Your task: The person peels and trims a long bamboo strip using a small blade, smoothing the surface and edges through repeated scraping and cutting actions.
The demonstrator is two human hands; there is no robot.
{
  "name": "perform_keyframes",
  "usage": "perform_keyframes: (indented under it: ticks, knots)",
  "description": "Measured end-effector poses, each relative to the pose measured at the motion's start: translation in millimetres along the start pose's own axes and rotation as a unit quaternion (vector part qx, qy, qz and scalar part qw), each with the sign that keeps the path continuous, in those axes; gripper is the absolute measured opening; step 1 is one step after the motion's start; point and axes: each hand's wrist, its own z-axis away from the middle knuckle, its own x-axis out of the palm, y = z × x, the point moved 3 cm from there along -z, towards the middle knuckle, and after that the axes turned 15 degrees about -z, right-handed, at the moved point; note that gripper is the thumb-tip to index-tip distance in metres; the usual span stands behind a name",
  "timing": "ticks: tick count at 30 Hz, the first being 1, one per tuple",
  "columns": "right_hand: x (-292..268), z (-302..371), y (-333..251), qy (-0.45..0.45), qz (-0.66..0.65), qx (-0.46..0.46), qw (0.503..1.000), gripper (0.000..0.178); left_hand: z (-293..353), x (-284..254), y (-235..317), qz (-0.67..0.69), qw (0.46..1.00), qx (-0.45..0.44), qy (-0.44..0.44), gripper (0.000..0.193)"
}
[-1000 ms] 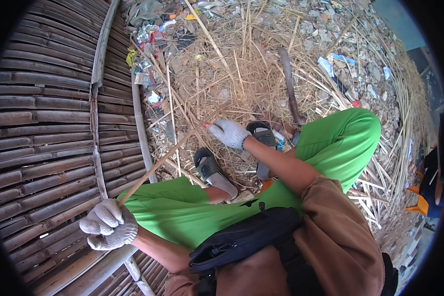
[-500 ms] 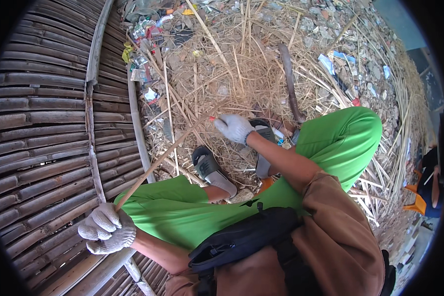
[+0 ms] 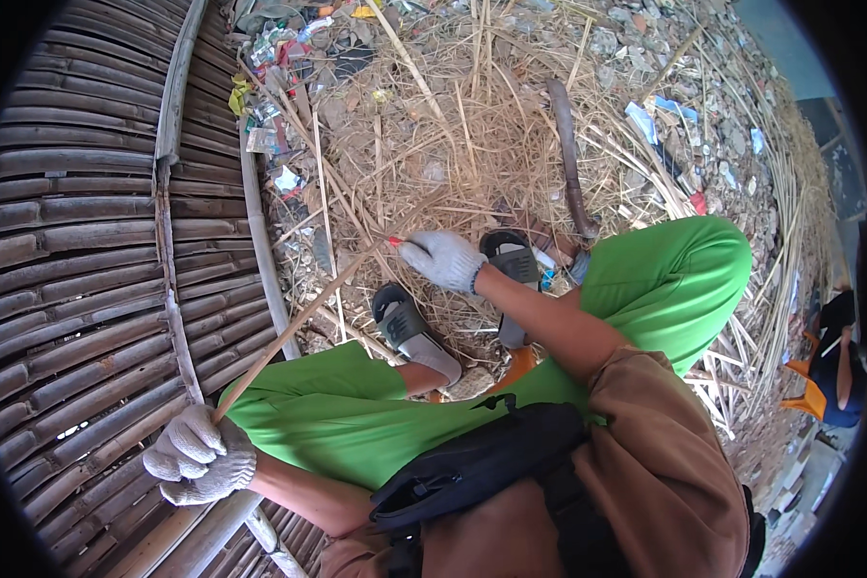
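Note:
My left hand (image 3: 200, 455), in a whitish knit glove, is closed around the lower end of a long thin bamboo strip (image 3: 299, 326). From there the strip slants up and away to the right, past my left knee. Beside its far part is my gloved right hand (image 3: 443, 260), fingers closed. A small red thing (image 3: 394, 241) pokes out at the tips of the thumb and finger, against or very near the strip. The rest of what this hand holds is hidden.
A bamboo slat panel (image 3: 77, 241) runs along my left. Dry straw and shavings (image 3: 511, 135) cover the ground, with a dark curved-handled blade (image 3: 568, 154) lying on them. Litter (image 3: 279, 58) is scattered at the far left. Another person (image 3: 843, 356) is at the right edge.
My right hand has slid slightly left along the strip with the red thing. My left hand has shifted a little left and down, still gripping the strip.

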Motion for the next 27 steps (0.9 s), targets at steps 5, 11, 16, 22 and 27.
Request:
perform_keyframes:
  ticks: [5, 11, 16, 22, 27]
  knots:
    - [-40, -11, 61, 0.077, 0.029, 0.109, 0.991, 0.054, -2, -5, 1, 0.014, 1.0, 0.002, 0.003, 0.022]
    - [-23, -25, 64, 0.058, 0.007, 0.02, 0.998, 0.052, -6, -3, -4, -0.003, 0.999, 0.018, 0.036, 0.022]
    - [-55, -48, 130, 0.091, 0.07, 0.138, 0.984, 0.059, -13, -6, -6, 0.01, 1.0, 0.001, -0.007, 0.022]
    - [-50, -58, 114, 0.083, 0.046, 0.188, 0.978, 0.064, -16, -8, -4, -0.011, 1.0, 0.009, 0.012, 0.023]
    - [-54, -40, 136, 0.104, 0.039, 0.136, 0.985, 0.064, -15, -5, -7, -0.01, 1.0, 0.016, 0.012, 0.023]
